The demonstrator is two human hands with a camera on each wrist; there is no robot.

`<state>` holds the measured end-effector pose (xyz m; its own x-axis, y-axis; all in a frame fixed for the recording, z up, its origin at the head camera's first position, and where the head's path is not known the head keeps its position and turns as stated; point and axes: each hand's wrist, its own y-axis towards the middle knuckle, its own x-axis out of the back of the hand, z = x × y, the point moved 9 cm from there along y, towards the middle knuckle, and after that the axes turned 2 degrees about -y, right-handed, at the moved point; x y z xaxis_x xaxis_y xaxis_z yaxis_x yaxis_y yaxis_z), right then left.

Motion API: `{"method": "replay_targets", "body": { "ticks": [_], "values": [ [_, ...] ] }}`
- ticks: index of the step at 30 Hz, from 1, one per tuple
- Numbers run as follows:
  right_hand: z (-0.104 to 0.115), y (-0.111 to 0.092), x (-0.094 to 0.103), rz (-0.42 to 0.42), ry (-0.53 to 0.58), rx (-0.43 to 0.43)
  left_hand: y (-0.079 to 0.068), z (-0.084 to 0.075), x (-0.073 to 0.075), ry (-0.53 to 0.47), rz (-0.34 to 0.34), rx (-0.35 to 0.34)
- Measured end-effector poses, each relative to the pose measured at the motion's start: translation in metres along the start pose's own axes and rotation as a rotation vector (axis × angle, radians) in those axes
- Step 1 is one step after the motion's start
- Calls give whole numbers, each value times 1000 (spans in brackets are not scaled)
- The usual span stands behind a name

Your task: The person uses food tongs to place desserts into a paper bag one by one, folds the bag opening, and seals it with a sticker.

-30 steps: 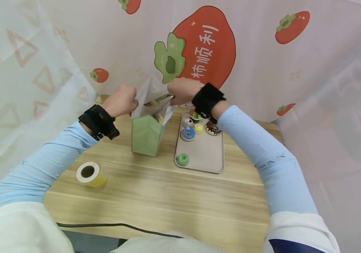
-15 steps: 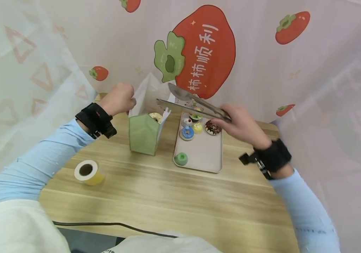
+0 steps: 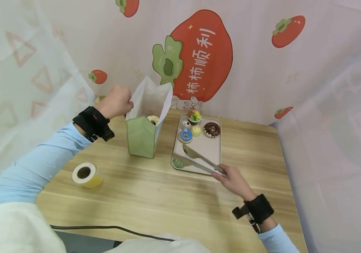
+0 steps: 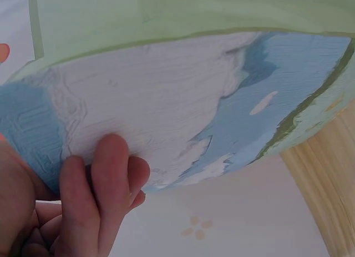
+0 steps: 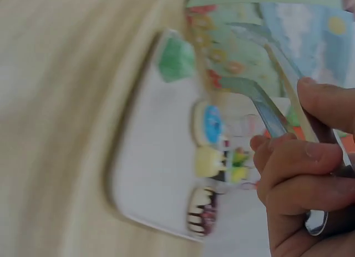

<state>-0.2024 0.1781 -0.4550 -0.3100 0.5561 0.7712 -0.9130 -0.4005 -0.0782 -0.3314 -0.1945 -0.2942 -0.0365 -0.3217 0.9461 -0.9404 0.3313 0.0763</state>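
Observation:
My left hand (image 3: 115, 102) grips the upper left edge of a standing green paper bag (image 3: 140, 137). In the left wrist view its curled fingers (image 4: 110, 162) lie against the bag's blue and white side. A pale doughnut (image 3: 153, 120) shows inside the bag's open mouth. With my right hand (image 3: 235, 182) I hold metal tongs (image 3: 199, 159), their arms spread and nothing between the tips. They hover over the front of a beige tray (image 3: 209, 149), partly covering a green doughnut (image 3: 178, 163) at its near left corner.
Toward the tray's back are a blue doughnut (image 3: 185, 135), a yellow cake (image 3: 196, 130), a fruit-topped cupcake (image 3: 194, 117), a small white cake (image 3: 186, 124) and a chocolate doughnut (image 3: 212, 130). A yellow tape roll (image 3: 88, 175) stands front left. A black cable (image 3: 114, 227) crosses the table's front edge.
My right hand has drawn the tongs out of the bag, then swung right and down toward me over the tray. The pale doughnut now shows in the bag. My left hand keeps its grip.

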Motion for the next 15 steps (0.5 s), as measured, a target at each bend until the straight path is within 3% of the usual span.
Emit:
{"method": "replay_targets", "body": {
  "ticks": [5, 15],
  "values": [
    [-19, -6, -32, -19, -18, -90, -3, 0, -4, -11, 12, 13],
    [-28, -2, -42, -29, -27, -95, -2, -1, -1, -13, 3, 4]
  ]
}}
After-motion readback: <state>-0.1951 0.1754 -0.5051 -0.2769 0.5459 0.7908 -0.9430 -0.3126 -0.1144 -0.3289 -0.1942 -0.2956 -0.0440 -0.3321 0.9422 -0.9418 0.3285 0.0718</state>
